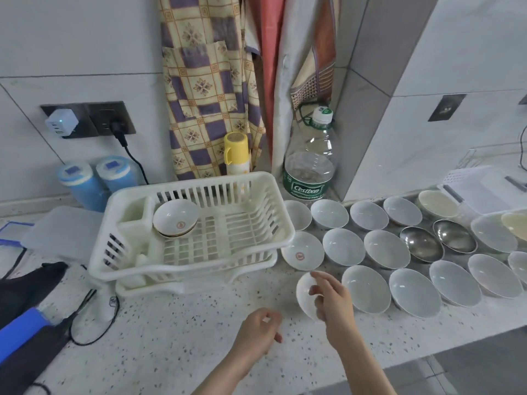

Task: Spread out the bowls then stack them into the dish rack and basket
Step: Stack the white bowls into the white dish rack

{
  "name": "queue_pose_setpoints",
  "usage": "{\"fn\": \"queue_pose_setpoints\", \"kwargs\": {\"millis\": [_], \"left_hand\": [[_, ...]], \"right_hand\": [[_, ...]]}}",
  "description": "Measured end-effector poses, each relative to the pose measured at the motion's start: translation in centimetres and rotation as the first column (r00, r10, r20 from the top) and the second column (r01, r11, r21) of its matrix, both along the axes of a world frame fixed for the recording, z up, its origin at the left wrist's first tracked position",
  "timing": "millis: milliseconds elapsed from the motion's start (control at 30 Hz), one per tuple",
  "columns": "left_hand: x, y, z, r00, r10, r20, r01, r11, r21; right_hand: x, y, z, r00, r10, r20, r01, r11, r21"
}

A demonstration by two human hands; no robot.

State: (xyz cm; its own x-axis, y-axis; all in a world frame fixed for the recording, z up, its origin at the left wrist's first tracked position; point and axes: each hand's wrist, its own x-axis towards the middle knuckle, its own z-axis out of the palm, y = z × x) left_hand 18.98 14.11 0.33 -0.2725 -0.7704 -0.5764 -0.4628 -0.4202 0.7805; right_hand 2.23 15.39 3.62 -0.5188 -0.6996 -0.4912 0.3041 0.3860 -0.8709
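Observation:
A cream dish rack [199,269] stands on the counter with a small stack of white bowls [175,218] in its back left part. Several white bowls lie spread in rows to its right, among them a logo bowl [302,253] and two steel bowls [421,243]. My right hand [332,297] grips a tilted white bowl [305,292] by its rim, just above the counter in front of the logo bowl. My left hand [258,334] hovers low over the counter, fingers loosely curled and holding nothing.
A large water bottle [310,163] and a yellow flask [236,152] stand behind the rack. Two blue canisters [97,181] sit at the left wall. Black cables and a blue-handled item [22,329] lie at the left. The counter's front edge [399,363] runs close on the right.

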Motion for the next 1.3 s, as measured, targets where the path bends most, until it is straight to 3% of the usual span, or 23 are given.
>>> {"fn": "queue_pose_setpoints", "kwargs": {"millis": [133,233,400,700,933,1300], "left_hand": [[-4.4,1.3,-1.7,0.989,0.134,0.063,-0.141,0.983,0.115],[-7.5,2.0,-2.5,0.966,0.256,0.028,-0.257,0.952,0.165],[-11.0,2.6,-3.4,0.926,0.377,-0.016,-0.368,0.912,0.182],[-11.7,2.3,-4.1,0.831,0.546,-0.111,-0.509,0.825,0.247],[-9.7,1.9,-2.6,0.841,0.51,-0.179,-0.464,0.851,0.246],[-3.6,-1.2,3.5,0.846,0.38,-0.374,-0.369,0.924,0.104]], "right_hand": [[-4.3,1.9,-1.7,0.984,0.155,0.091,-0.168,0.973,0.159],[-7.7,3.9,-3.3,0.95,0.271,0.155,-0.307,0.899,0.313],[-12.1,5.9,-5.6,0.959,0.213,0.188,-0.276,0.857,0.436],[-14.5,4.5,-6.5,0.987,0.077,0.144,-0.124,0.929,0.35],[-13.4,4.7,-7.2,0.997,0.004,0.073,-0.025,0.957,0.289],[-8.8,4.6,-4.2,0.97,-0.233,-0.074,0.24,0.964,0.113]]}}
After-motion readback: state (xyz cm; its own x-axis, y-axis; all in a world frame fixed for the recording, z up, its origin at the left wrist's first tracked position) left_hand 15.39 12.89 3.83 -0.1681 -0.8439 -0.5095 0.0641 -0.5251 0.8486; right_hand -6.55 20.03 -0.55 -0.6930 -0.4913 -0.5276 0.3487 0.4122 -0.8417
